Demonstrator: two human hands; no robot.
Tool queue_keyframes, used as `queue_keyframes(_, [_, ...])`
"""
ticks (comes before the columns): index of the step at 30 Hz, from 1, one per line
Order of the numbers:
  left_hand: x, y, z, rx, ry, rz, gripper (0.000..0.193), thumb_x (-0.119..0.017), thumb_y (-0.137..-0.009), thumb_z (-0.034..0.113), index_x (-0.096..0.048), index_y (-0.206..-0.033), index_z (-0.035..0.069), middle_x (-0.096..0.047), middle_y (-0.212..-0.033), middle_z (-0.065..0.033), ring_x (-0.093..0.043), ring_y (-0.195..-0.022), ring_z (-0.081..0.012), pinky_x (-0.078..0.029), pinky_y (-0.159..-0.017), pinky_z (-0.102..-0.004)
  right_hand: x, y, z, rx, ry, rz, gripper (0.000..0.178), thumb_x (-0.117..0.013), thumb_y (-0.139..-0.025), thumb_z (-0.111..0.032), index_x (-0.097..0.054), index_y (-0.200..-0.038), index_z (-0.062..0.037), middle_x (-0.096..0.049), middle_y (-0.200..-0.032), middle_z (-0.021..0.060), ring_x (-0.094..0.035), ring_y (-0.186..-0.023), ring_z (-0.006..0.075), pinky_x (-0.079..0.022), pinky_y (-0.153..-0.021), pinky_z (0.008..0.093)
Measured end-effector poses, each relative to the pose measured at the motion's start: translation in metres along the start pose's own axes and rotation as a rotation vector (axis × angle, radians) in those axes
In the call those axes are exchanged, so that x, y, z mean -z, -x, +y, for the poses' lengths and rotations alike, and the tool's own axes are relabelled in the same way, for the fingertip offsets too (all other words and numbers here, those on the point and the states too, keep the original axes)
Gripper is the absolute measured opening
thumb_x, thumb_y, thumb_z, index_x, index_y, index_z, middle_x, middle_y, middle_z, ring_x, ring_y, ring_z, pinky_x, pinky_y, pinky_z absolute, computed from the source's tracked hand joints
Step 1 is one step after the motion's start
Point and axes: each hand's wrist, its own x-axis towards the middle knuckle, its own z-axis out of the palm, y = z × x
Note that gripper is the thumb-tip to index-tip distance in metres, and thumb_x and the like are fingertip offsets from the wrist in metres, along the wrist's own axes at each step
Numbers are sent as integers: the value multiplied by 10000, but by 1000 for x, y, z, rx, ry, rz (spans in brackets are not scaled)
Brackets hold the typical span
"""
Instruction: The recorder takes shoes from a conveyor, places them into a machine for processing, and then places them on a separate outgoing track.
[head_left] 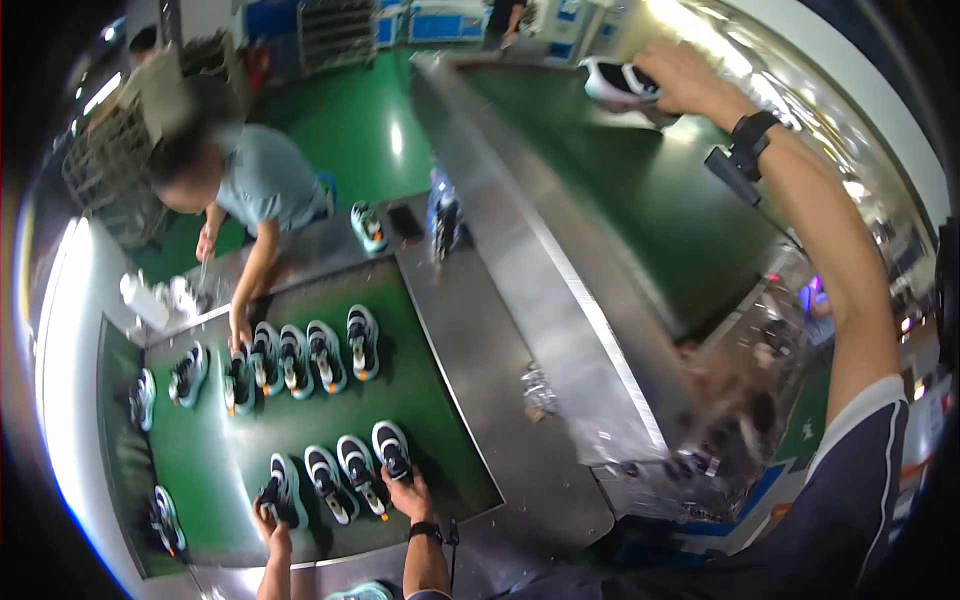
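My left hand [408, 497] grips the near end of a black-and-white sneaker [390, 443] with a pale sole, at the right end of the near row on a green belt [220, 500]. High at the right, my right hand [690, 80] is closed around another dark-and-white sneaker [618, 80], at the far part of a raised green belt [640, 210]. Part of that shoe is blurred. Beside my left hand stand several similar sneakers [357, 470]. Another person's hand [272, 528] holds the sneaker [284, 490] at that row's left.
Across the lower belt, a co-worker in light blue [265, 175] reaches to a far row of sneakers [325, 355]. A metal ledge [540, 250] separates the belts. A phone [405, 223], a single sneaker [368, 226] and a white bottle [145, 300] lie along the far edge.
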Motion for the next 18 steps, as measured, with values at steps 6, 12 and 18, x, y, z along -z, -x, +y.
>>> queue_keyframes(6, [8, -19, -15, -64, 0, -342, 860, -725, -740, 258, -283, -1386, -97, -478, -1302, -324, -502, -1190, -437, -400, -1002, -452, 136, 200, 12, -295, -161, 226, 450, -699, -632, -125, -602, -1061, -33, -611, -935, 158, -579, -957, 333, -471, -814, 398])
queue_keyframes(12, [50, 103, 98, -325, 414, -720, 694, -718, -807, 185, -394, -1353, -97, -512, -1316, -249, -530, -1182, -298, -448, -968, -379, 237, 449, -29, -602, -387, 496, 660, -792, -620, -205, -566, -1187, 47, -635, -1059, 208, -628, -985, 287, -480, -898, 373])
queue_keyframes(18, [128, 345, 311, 82, 527, -2428, 793, -660, -878, 432, -332, -1437, -24, -353, -1472, -220, -390, -1338, -374, -310, -1111, -482, 296, 648, -142, -1072, -835, 442, 745, -820, -632, -195, -519, -1290, -20, -667, -1054, 161, -640, -962, 207, -496, -852, 322])
